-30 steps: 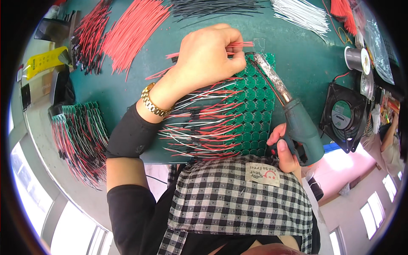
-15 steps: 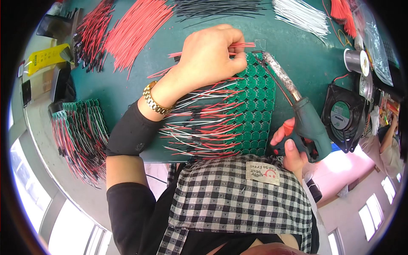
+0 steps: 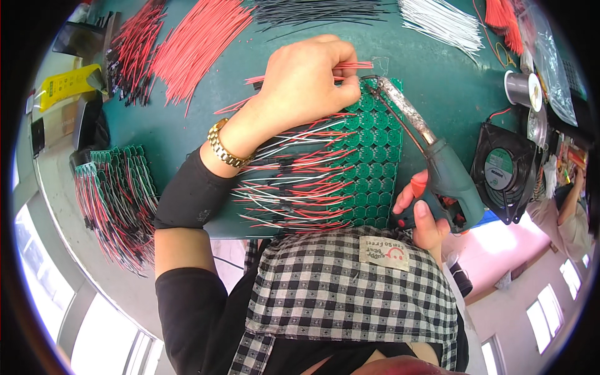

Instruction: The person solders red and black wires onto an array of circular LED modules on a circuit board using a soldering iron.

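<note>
The left hand (image 3: 306, 81) pinches red wires (image 3: 357, 64) at the far end of the green circuit boards (image 3: 378, 169) on the desk (image 3: 431, 75), and the right hand (image 3: 423, 219), curled around a soldering iron (image 3: 451, 178), should, I think, touch only briefly.

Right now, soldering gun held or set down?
Held: the right hand grips the soldering gun by its handle, tip near the left hand.

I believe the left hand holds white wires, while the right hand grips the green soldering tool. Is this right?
Not quite: the head view shows red wires in the left hand. The right hand does grip the green soldering tool.
</note>
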Tool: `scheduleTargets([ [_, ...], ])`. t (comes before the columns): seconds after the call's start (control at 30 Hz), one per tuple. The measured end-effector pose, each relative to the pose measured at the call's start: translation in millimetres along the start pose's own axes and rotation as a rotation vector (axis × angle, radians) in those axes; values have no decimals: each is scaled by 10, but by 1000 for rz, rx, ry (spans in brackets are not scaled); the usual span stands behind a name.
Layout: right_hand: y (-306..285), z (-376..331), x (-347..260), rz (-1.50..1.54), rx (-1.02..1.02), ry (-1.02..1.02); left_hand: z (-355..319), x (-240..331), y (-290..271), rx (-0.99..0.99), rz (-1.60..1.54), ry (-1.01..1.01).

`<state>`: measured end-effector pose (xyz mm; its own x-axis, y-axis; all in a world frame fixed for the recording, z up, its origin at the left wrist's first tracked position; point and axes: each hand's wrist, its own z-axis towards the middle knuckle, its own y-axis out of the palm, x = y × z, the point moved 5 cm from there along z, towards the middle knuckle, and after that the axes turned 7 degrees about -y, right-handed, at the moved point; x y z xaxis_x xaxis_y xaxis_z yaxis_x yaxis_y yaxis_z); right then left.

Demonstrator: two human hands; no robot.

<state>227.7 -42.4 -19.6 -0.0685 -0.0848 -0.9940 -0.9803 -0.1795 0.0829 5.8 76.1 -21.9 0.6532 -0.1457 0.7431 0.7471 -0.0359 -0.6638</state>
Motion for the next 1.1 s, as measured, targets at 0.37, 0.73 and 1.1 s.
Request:
scheduleTargets([
  [0.37, -83, -31, -18, 102, 121, 5, -26, 6, 1, -28, 8, -20],
  [0.73, -156, -95, -36, 130, 149, 7, -77, 31, 2, -27, -1, 6],
  [1.1, -165, -223, 1, 84, 90, 75, -141, 145, -27, -170, -139, 124],
])
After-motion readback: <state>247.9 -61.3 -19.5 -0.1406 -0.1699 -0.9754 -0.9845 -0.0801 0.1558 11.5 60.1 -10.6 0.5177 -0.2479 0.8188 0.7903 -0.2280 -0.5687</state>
